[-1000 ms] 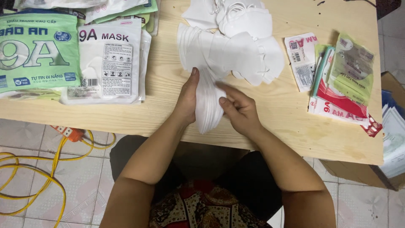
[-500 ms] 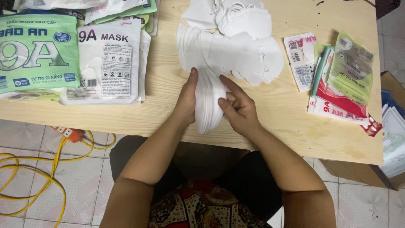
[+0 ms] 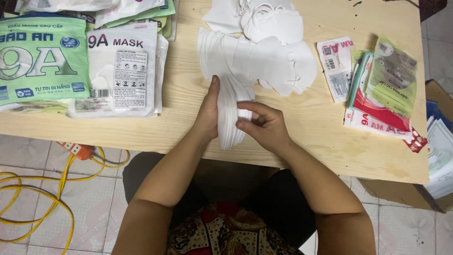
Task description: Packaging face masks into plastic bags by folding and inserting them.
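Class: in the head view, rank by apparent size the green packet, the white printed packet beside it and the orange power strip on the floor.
1. Green packet, though the frame crops it.
2. White printed packet.
3. Orange power strip, smallest, though it lies farther away.

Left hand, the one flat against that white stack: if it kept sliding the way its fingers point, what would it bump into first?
Probably the loose white masks fanned out just beyond the left hand; depth is hard to judge.

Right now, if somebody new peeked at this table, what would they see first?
First, the two hands at the table's near edge: the left hand and right hand press a stack of white masks between them. Just behind lies a loose heap of white masks. A big green packet sits far left on the wooden table, and yellow cable curls on the floor.
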